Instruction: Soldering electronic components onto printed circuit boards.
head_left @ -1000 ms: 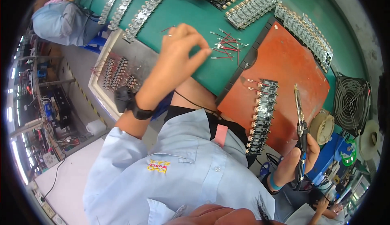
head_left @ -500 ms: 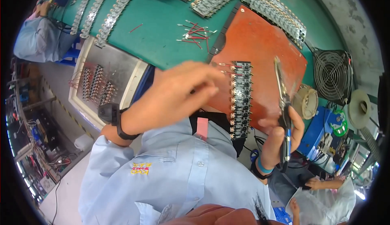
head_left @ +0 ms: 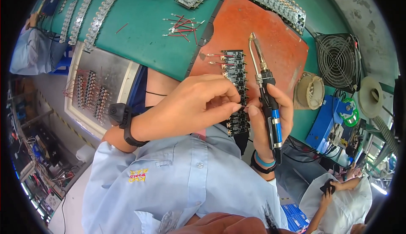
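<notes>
My right hand [head_left: 277, 113] grips a soldering iron [head_left: 270, 101] with a black and blue handle, its metal tip pointing away over the orange mat [head_left: 264, 20]. A thin metal tube runs beside the tip. Beneath both hands lies a long strip of small circuit boards [head_left: 234, 71], partly covered by my left fingers. Two red wires [head_left: 215, 55] stick out from its far left edge. My left hand [head_left: 203, 101] is closed in a pinch over the strip, almost meeting my right thumb. Whatever is pinched there is too small to make out.
Loose red wires [head_left: 182, 26] lie on the green table [head_left: 146, 35]. More board strips [head_left: 99, 20] line its far side. At left is a metal tray [head_left: 114, 67] with wired boards. A round pot [head_left: 309, 91], fan [head_left: 338, 60] and blue device [head_left: 325, 128] stand at right. Co-workers sit nearby.
My left hand has moved right, onto the board strip, and closed into a pinch. My right hand with the soldering iron has come left towards it. The whole view has shifted slightly.
</notes>
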Demonstrator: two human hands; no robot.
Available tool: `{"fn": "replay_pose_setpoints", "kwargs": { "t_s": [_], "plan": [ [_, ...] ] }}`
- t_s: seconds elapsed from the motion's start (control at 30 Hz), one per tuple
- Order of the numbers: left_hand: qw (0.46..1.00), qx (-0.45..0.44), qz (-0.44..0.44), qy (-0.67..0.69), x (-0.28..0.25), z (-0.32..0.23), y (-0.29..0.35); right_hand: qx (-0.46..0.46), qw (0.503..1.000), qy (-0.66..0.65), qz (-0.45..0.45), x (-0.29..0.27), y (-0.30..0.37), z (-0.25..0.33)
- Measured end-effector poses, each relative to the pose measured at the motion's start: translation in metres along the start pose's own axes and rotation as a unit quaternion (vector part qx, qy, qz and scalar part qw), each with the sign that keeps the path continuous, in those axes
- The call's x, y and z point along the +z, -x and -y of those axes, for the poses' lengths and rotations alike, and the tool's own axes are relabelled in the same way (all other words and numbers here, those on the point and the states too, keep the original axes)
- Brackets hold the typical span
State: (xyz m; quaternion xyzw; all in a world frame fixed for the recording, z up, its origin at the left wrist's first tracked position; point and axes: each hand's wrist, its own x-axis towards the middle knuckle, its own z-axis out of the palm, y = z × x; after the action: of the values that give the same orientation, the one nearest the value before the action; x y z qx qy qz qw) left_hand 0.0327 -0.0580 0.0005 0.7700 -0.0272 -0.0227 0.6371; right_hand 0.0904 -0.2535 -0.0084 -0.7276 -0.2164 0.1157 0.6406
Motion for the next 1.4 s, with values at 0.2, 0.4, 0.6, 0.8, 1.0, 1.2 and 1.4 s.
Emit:
{"fn": "replay_pose_setpoints", "kwargs": {
  "t_s": [0.2,0.4,0.6,0.8,1.0,1.2,1.4],
  "plan": [
    [1.000,-0.018,0.002,0.014,0.003,0.001,-0.003,-0.022,0.999,0.020,-0.018,0.002,0.002,-0.002],
    [0.997,-0.046,0.018,0.055,0.000,0.002,-0.001,-0.032,0.999,-0.004,-0.001,0.002,0.000,-0.003],
    [0.992,-0.069,-0.021,0.107,-0.009,0.004,0.002,-0.056,0.993,-0.002,-0.105,-0.008,0.005,-0.003],
    [0.985,-0.123,-0.058,0.107,-0.038,0.002,0.004,-0.127,0.991,-0.029,0.010,-0.051,0.017,0.005],
    [0.987,-0.132,-0.047,0.082,-0.049,-0.006,0.003,-0.226,0.958,0.077,0.157,-0.061,0.016,0.006],
    [0.991,-0.111,-0.057,0.053,-0.047,-0.005,0.002,-0.216,0.959,0.085,0.163,-0.052,0.013,0.011],
    [0.994,-0.085,-0.059,0.027,-0.048,-0.001,0.002,-0.205,0.962,0.088,0.158,-0.050,0.012,0.012]
  ]
}}
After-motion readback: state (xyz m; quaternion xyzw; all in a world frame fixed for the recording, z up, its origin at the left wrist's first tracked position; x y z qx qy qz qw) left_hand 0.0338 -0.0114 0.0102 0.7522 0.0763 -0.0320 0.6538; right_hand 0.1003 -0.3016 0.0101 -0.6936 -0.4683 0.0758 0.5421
